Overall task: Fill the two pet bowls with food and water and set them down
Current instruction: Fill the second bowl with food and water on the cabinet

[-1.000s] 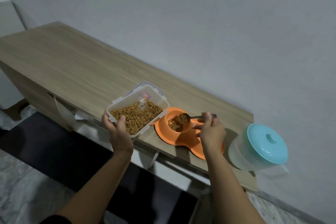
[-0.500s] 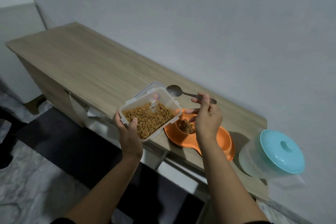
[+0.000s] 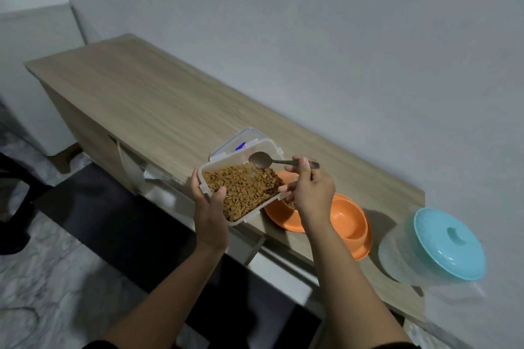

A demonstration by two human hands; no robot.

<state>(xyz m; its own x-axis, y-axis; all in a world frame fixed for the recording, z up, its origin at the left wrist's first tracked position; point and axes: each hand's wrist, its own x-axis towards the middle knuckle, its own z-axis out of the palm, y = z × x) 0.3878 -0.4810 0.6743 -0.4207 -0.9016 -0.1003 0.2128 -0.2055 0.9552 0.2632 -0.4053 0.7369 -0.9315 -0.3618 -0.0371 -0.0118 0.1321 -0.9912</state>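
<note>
While the left hand (image 3: 211,208) grips the container (image 3: 241,184), its lid's label (image 3: 241,147) is unreadable.

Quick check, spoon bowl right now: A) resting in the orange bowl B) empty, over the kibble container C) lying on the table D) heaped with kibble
B: the spoon, held by the right hand, is bare and hangs over the far end of the kibble container gripped by the left hand.

Tub (image 3: 241,193) of kibble (image 3: 243,190) sits in the left hand (image 3: 211,215), over the table's (image 3: 141,99) front edge. Spoon (image 3: 262,161), in the right hand (image 3: 310,193), hangs above the tub's far corner. Lid (image 3: 238,142) lies behind; double bowl (image 3: 346,221) to the right, covered jug (image 3: 442,246) beyond.
</note>
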